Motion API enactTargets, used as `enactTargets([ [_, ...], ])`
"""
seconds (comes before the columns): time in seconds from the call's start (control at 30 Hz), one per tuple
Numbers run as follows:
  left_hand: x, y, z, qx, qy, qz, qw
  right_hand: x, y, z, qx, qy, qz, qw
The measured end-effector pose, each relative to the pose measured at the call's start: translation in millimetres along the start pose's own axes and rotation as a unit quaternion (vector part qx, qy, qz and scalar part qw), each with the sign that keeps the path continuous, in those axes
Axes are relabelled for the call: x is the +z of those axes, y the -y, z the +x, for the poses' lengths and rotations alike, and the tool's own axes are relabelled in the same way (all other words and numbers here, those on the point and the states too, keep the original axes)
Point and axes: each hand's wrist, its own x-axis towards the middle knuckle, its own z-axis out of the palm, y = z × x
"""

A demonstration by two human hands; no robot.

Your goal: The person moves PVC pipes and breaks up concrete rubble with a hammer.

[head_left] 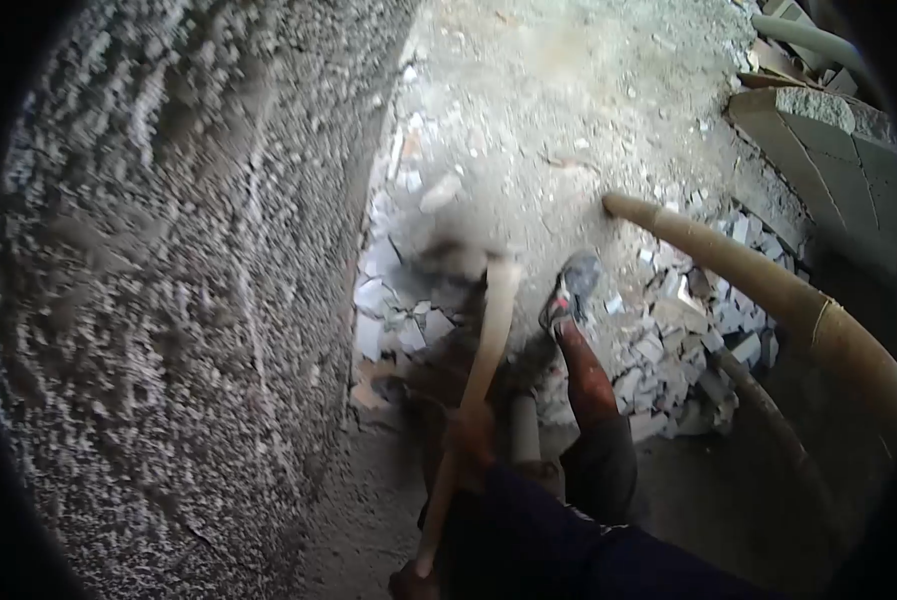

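A hoe with a long, pale wooden handle (493, 325) slants up from the bottom of the view. Its head (453, 260) is dark and smeared by motion, just over broken white tiles (378, 300) by the wall. My right hand (473, 430), at the end of a dark blue sleeve, is wrapped around the middle of the handle. Lower down, my left hand (413, 582) grips the handle near its butt end, partly in shadow. My sandalled foot (573, 285) stands on the dusty floor to the right of the handle.
A rough plaster wall (178, 300) rises on the left. Tile rubble (668, 350) is heaped to the right, beneath a thick bamboo pole (758, 275). Another pole (763, 400) leans lower down. Broken slabs (828, 160) lie at the upper right. An upright pale pole (524, 430) stands near my legs.
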Motion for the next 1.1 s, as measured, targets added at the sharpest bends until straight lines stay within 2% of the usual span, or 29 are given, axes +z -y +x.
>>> enactTargets([
  [0.03,1.3,-16.4,0.8,0.030,-0.027,-0.004,0.999,-18.6,7.2,12.4,0.026,0.004,0.064,0.998],
  [0.07,13.3,-35.9,27.8,0.022,0.053,0.104,0.993,-36.6,20.3,42.4,0.040,0.008,0.132,0.990],
  [0.1,25.3,-55.4,54.7,0.031,0.134,0.209,0.968,-65.4,86.9,59.8,0.016,-0.020,0.285,0.958],
  [0.13,35.2,-86.1,71.3,0.066,0.070,0.196,0.976,-101.4,162.6,76.5,0.072,0.015,0.312,0.947],
  [0.17,43.1,-129.2,95.4,0.113,-0.008,0.161,0.980,-126.5,185.4,109.9,0.008,0.061,0.308,0.949],
  [0.23,39.0,-198.9,127.1,0.215,-0.122,0.076,0.966,-158.6,233.7,172.5,-0.032,0.022,0.286,0.957],
  [0.27,27.3,-232.8,138.2,0.260,-0.156,0.033,0.952,-169.6,246.1,207.9,-0.072,0.014,0.270,0.960],
  [0.33,10.1,-268.5,140.9,0.302,-0.149,-0.033,0.941,-178.5,252.8,258.6,-0.024,0.015,0.277,0.961],
  [0.37,5.9,-268.9,138.6,0.301,-0.128,-0.054,0.943,-172.7,226.9,265.9,-0.021,0.015,0.279,0.960],
  [0.43,5.5,-247.7,132.7,0.286,-0.105,-0.071,0.950,-147.2,160.8,278.5,0.056,0.046,0.192,0.979],
  [0.47,5.3,-228.6,128.6,0.277,-0.101,-0.067,0.953,-127.1,131.2,265.3,0.068,0.013,0.114,0.991],
  [0.53,1.7,-183.6,116.1,0.238,-0.080,-0.033,0.967,-92.3,110.7,213.8,0.122,-0.008,0.253,0.960],
  [0.57,-4.5,-164.6,108.4,0.198,-0.055,0.002,0.979,-82.9,98.8,193.7,0.226,0.055,0.325,0.916],
  [0.6,-12.3,-151.2,101.5,0.136,-0.025,0.054,0.989,-62.2,50.4,189.5,0.137,0.051,0.202,0.969],
  [0.63,-14.3,-133.4,96.0,0.072,0.003,0.100,0.992,-55.5,66.2,158.5,0.233,0.034,0.253,0.938],
  [0.67,-14.3,-111.9,86.5,0.079,-0.015,0.136,0.987,-47.7,24.5,142.0,0.093,0.096,0.141,0.981],
  [0.7,-12.4,-91.4,79.4,0.091,-0.035,0.172,0.980,-42.2,-15.5,127.7,-0.057,0.152,0.027,0.986],
  [0.73,-4.5,-68.3,73.6,0.091,-0.042,0.176,0.979,-36.7,-19.9,102.2,0.044,0.133,0.190,0.972],
  [0.77,3.6,-41.6,59.6,0.088,-0.044,0.183,0.978,-31.1,-20.6,67.3,0.150,0.107,0.344,0.921],
  [0.8,5.9,-18.3,40.8,0.085,-0.041,0.184,0.978,-35.2,-16.0,35.8,0.212,0.100,0.314,0.920],
  [0.83,9.5,-2.0,32.0,0.028,0.006,0.212,0.977,-37.0,-3.9,24.8,0.261,0.097,0.283,0.918],
  [0.87,14.1,3.0,29.5,-0.031,0.054,0.235,0.970,-40.0,16.1,22.9,0.254,0.104,0.280,0.920],
  [0.9,16.4,3.2,26.0,-0.037,0.058,0.230,0.971,-46.0,31.1,11.3,0.263,0.102,0.273,0.920],
  [0.93,16.2,2.8,20.8,-0.034,0.061,0.171,0.983,-53.8,39.8,-2.6,0.277,0.096,0.266,0.918],
  [0.97,13.7,-2.2,20.7,-0.027,0.060,0.110,0.992,-60.4,57.0,4.9,0.248,0.081,0.288,0.922],
  [1.03,20.6,-57.9,35.2,0.084,-0.047,0.135,0.986,-78.6,106.0,47.6,0.183,0.065,0.294,0.936],
  [1.07,40.3,-74.4,55.8,0.083,-0.046,0.131,0.987,-89.6,141.2,72.7,0.159,0.063,0.275,0.946],
  [1.1,71.2,-85.4,93.7,0.046,-0.089,0.138,0.985,-100.7,176.6,97.9,0.135,0.059,0.255,0.956],
])
